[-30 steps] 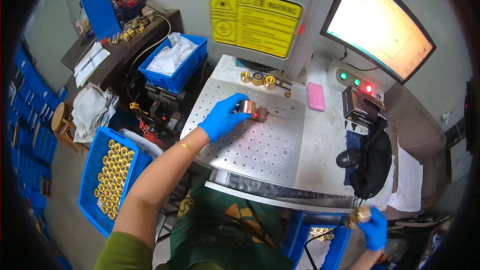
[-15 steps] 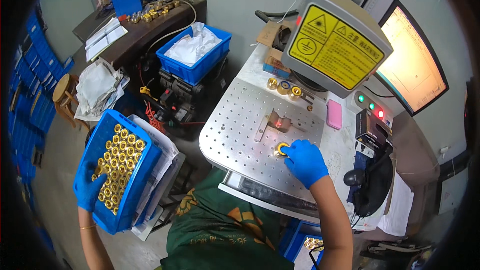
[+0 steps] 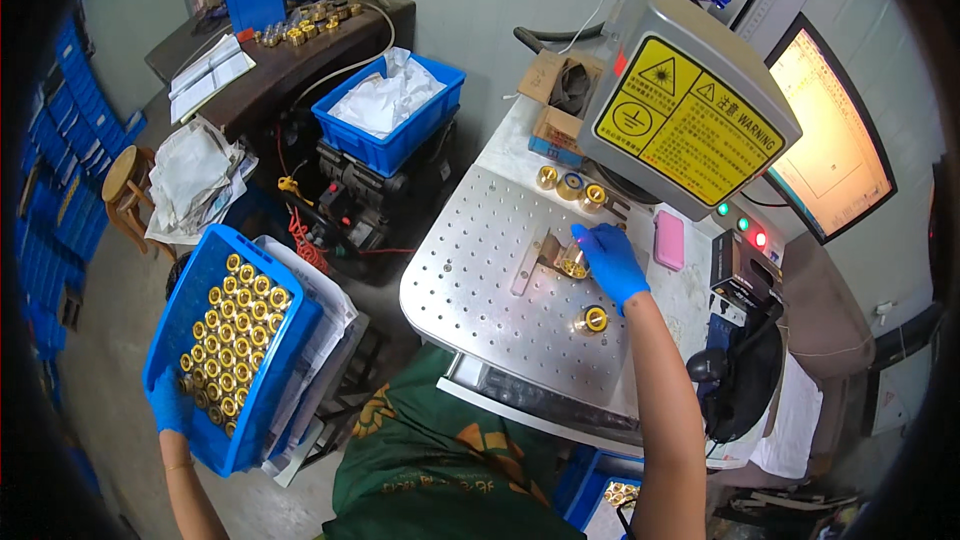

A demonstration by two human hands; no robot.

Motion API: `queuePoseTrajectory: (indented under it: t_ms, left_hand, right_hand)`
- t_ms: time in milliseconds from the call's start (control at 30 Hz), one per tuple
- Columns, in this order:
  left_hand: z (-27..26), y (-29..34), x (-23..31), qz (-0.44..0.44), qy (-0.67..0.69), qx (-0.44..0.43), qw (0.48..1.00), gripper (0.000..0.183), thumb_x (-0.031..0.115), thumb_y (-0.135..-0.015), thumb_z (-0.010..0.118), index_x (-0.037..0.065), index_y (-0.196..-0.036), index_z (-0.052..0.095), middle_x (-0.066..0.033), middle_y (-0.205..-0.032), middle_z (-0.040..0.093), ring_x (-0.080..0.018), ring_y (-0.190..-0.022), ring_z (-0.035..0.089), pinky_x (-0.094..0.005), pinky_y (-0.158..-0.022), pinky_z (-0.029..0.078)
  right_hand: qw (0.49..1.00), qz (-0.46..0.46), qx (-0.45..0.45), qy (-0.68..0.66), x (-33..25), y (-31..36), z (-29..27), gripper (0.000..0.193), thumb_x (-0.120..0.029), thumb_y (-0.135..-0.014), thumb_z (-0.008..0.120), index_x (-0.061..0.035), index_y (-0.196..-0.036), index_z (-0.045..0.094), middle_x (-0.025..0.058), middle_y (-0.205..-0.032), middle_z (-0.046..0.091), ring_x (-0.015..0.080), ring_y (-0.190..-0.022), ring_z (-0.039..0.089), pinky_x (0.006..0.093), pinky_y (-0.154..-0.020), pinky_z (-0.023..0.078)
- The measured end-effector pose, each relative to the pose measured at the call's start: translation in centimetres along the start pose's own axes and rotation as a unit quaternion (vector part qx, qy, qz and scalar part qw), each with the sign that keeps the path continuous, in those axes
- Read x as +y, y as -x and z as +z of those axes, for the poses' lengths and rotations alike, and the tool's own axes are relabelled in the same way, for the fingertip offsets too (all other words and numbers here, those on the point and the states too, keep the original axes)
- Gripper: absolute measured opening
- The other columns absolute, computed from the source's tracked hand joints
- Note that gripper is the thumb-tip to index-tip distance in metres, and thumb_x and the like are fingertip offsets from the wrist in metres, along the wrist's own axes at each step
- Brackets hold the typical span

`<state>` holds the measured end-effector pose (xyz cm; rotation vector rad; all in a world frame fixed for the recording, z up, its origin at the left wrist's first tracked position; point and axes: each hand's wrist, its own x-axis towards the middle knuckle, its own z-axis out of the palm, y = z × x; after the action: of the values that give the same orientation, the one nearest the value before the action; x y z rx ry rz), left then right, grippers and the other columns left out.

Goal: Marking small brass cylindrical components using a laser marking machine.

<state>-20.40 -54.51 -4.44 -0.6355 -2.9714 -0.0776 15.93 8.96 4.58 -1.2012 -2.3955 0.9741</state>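
My right hand (image 3: 614, 260), in a blue glove, is at the small V-shaped metal holder (image 3: 551, 249) on the perforated plate. Its fingers are closed on a brass-coloured ring fitting (image 3: 573, 267) lying in the holder. Nearer to me on the plate stands another fitting (image 3: 594, 319). My left hand (image 3: 170, 404), also gloved, reaches into the left side of a blue bin (image 3: 308, 316). Rows of brass fittings (image 3: 242, 323) fill this bin. The left fingertips are beside the nearest fittings, too hidden to show whether they grip one.
Three fittings (image 3: 570, 186) line the plate's far edge. Above the plate hangs a grey machine head (image 3: 690, 100) with a yellow warning label. To the right are a pink case (image 3: 669, 241), a black box (image 3: 745, 270) and a lit monitor (image 3: 832, 130). A second blue bin (image 3: 385, 152) holds white paper.
My right hand has moved away from me with a fitting, from the plate to the holder. A fitting now shows near where that hand was. My left hand has drawn back toward the bin's near-left side.
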Motion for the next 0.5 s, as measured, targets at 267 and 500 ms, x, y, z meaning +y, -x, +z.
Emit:
queuePoseTrajectory:
  t_ms: [267,500]
  left_hand:
    - [1.0,0.4,-0.9,-0.013,0.003,0.004,1.000,0.016,0.005,-0.069,0.062,0.008,-0.084,0.056,-0.0117,-0.079,0.062,-0.0324,-0.077,0.058,-0.0413,-0.086,0.038]
    - [2.6,-0.1,-0.8,-0.052,0.197,0.064,0.977,0.017,0.006,-0.080,0.060,0.003,-0.097,0.059,-0.0086,-0.088,0.065,-0.0196,-0.083,0.062,-0.0342,-0.078,0.045]
  right_hand:
    - [0.988,-0.018,0.040,0.150,-0.1,-3.4,2.2,0.053,-0.044,-0.088,0.050,0.0042,-0.069,0.061,0.0251,-0.080,0.061,0.0378,-0.079,0.059,0.0433,-0.077,0.044]
    - [0.974,-0.017,0.004,0.226,-0.1,-3.1,2.0,0.053,-0.044,-0.090,0.046,0.0036,-0.073,0.061,0.0250,-0.085,0.062,0.0379,-0.080,0.059,0.0435,-0.078,0.044]
